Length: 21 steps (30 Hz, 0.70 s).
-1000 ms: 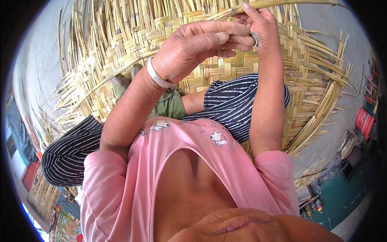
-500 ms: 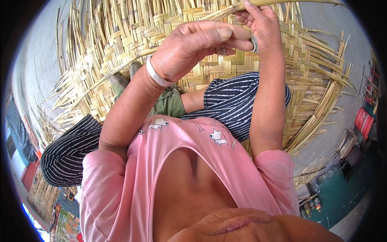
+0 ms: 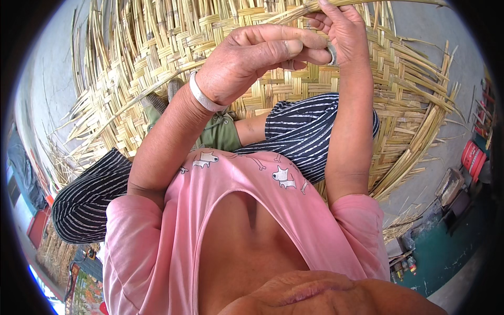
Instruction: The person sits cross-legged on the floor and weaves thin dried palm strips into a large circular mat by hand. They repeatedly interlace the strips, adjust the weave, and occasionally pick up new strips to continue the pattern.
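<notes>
My right hand (image 3: 344,37) is raised over the far part of a large woven mat of flat, straw-coloured reed strips (image 3: 310,84). Its thumb and fingers are closed on a long reed strip (image 3: 378,2) that runs along the top edge of the view. My left hand (image 3: 257,50), with a white bracelet (image 3: 202,94) at the wrist, reaches across to it. Its thumb presses over the bent index finger, and the fingertips meet the heel of my right hand. A small grey band (image 3: 332,54) shows there; what the left fingers pinch, if anything, is hidden.
My crossed legs in striped trousers (image 3: 304,136) rest on the mat. Loose strip ends (image 3: 86,118) stick out around its edges over the grey floor (image 3: 47,89). A red object (image 3: 473,160) and other items stand at the right, with more straw (image 3: 55,244) at the lower left.
Both hands hold nearly the same pose, with only a very slight shift to the right. The reed strip stays in my right hand.
</notes>
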Motion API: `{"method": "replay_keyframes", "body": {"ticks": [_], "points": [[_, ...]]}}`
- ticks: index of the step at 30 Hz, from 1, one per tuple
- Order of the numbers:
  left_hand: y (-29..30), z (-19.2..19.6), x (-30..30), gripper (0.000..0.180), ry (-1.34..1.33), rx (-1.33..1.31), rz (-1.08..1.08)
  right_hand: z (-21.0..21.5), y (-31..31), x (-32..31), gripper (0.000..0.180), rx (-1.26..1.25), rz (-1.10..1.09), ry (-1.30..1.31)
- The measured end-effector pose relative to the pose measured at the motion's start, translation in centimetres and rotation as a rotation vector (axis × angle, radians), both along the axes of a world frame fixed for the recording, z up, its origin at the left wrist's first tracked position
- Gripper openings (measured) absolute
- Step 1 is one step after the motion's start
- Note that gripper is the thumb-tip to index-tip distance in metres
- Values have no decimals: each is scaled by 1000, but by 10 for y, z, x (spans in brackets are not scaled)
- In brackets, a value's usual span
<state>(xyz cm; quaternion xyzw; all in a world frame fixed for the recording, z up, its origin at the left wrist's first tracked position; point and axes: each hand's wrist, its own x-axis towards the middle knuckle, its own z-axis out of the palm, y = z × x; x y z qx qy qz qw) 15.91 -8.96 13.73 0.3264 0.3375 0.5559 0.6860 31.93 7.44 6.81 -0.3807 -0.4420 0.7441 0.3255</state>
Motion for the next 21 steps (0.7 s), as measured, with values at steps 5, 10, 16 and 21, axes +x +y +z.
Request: {"method": "replay_keyframes", "body": {"ticks": [5, 10, 16, 21], "points": [[0, -4, -2, 41, -101, -59, 14, 1, 0, 0, 13, 3, -11, -45], [1, -3, -3, 42, -99, -47, 7, 3, -1, -1, 13, 19, -11, -42], [0, -4, -2, 42, -78, -55, 12, 6, -1, -2, 15, 27, -7, -55], [0, -4, 0, 43, -3, -46, 27, 6, -1, -1, 16, 44, -2, -60]]}}
